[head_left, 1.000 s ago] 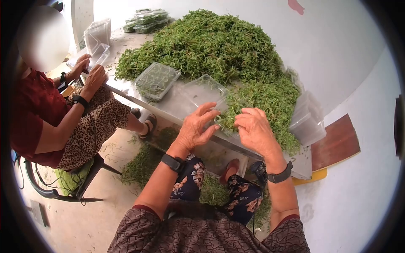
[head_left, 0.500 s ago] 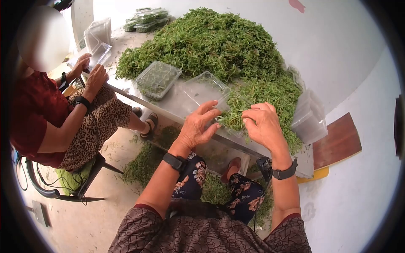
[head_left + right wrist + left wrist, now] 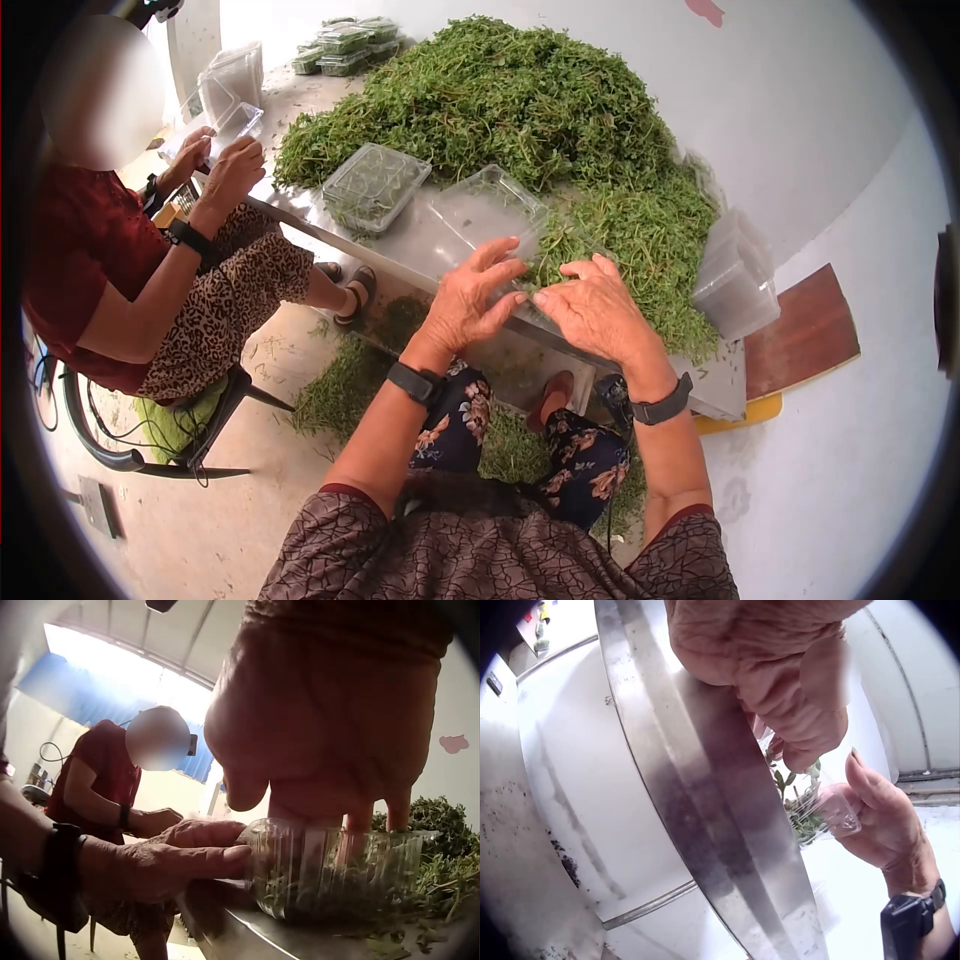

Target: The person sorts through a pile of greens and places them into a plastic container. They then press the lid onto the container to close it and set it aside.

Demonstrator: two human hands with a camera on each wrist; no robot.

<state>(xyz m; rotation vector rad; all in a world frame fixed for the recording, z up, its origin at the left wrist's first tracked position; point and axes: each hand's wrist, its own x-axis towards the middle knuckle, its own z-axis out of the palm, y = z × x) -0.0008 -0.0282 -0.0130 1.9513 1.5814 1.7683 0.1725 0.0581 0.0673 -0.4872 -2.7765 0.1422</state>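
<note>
A clear plastic clamshell box (image 3: 274, 881) with leafy green stems in it stands by the table's near edge. Its raised clear lid (image 3: 487, 212) leans back towards the pile. My left hand (image 3: 465, 305) grips the box's left side, the thumb along the wall, as the right wrist view shows. From above, my right hand (image 3: 600, 318) reaches in over the rim, fingers pointing down among the greens (image 3: 804, 825) and thumb outside the wall. A large heap of cut greens (image 3: 500, 105) lies beyond, spreading to the right of the box.
A closed box of greens (image 3: 376, 188) lies to the left. Stacked empty boxes (image 3: 735, 280) stand at the right edge, more empties (image 3: 232, 85) and filled boxes (image 3: 345, 48) at the back left. Another person (image 3: 110, 270) sits at left, handling a clear box.
My right hand moved right over the greens, then back left to the box, close to my left hand. My left hand stayed in place. The other person's near hand rose slightly.
</note>
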